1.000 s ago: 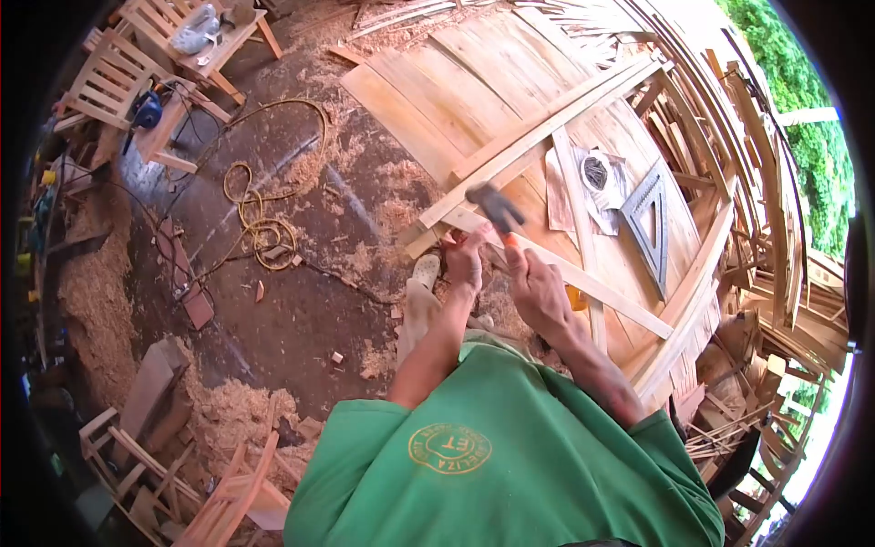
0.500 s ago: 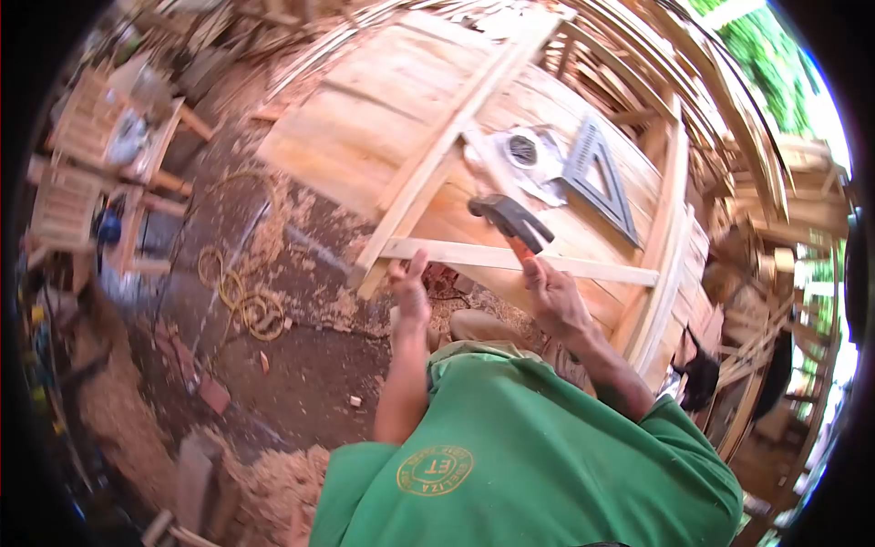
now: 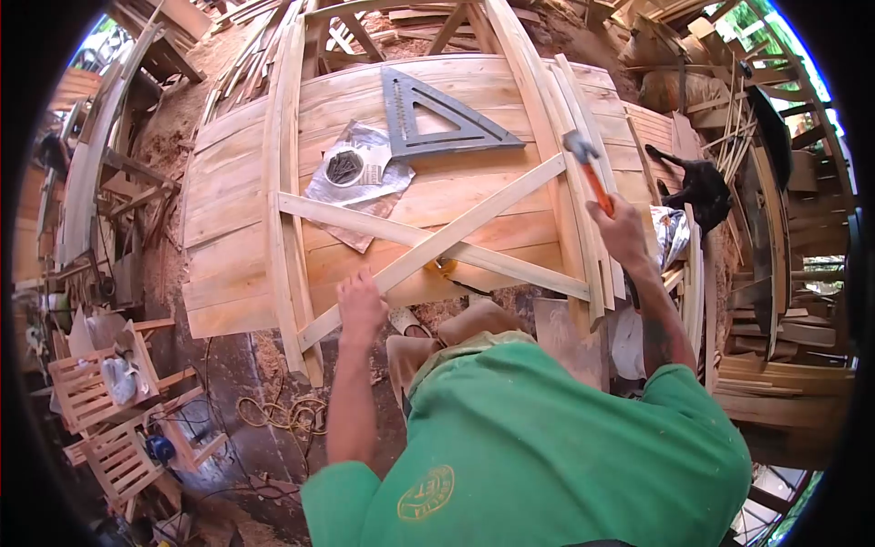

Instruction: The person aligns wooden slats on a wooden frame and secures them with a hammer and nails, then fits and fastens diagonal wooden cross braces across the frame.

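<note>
Two wooden strips cross in an X between long rails on the plank table. My left hand is at the lower part of the diagonal strip; its fingers look bent near the wood, and whether they grip it is unclear. My right hand is closed around the orange handle of a hammer, raised at the right rail by the strip's upper end. Above the X lie a grey speed square and a round container of nails on a plastic wrapper. A yellow object sits under the crossing.
A black dog-like shape is at the right, beside stacked lumber. Slatted chairs stand at lower left, with a blue tool. A coiled yellow hose lies on the floor among shavings.
The view has turned and shifted toward the right rail. The hammer has moved from the strip's left part to its far right end. My left hand stays near the frame's left side.
</note>
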`<state>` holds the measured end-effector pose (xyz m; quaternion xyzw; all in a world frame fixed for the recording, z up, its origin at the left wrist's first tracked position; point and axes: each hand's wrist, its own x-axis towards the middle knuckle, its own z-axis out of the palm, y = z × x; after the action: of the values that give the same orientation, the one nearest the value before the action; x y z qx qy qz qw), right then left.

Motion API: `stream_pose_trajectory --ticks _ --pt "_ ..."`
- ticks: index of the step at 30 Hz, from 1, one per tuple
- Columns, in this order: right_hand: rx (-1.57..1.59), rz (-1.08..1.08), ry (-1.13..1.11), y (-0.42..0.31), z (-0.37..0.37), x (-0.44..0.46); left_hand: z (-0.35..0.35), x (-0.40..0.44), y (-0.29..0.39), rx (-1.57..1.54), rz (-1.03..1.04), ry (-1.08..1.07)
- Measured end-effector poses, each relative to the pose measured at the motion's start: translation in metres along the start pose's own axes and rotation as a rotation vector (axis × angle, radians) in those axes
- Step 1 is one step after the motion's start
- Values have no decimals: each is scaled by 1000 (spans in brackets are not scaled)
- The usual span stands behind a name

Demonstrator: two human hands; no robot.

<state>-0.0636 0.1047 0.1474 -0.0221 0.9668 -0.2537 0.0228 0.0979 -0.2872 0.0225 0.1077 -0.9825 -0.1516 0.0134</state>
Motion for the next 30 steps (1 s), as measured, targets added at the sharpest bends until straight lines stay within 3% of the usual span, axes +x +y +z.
stream_pose_trajectory --ticks 1,4,7,10,13,16,25,27,30 --pt "17 -17 71 7 -7 -7 10 8 -13 -26 -132 -313" --pt "35 70 167 46 -12 -37 15 3 -26 -108 15 -177" --pt "98 166 207 65 -17 -77 -4 6 -13 -105 -45 -220" --pt "134 204 306 99 -19 -84 14 6 -27 -68 20 -200" --pt "34 348 243 107 -35 -86 11 6 -25 -67 22 -209" --pt "125 433 202 114 -44 -65 10 11 -18 42 -14 -275" --pt "-57 376 75 199 6 29 7 2 -15 -75 -55 -196" --pt "-62 393 114 199 13 53 10 3 -13 -111 -90 -185" --pt "-121 252 172 243 39 87 -12 -7 -16 -191 -45 -216"
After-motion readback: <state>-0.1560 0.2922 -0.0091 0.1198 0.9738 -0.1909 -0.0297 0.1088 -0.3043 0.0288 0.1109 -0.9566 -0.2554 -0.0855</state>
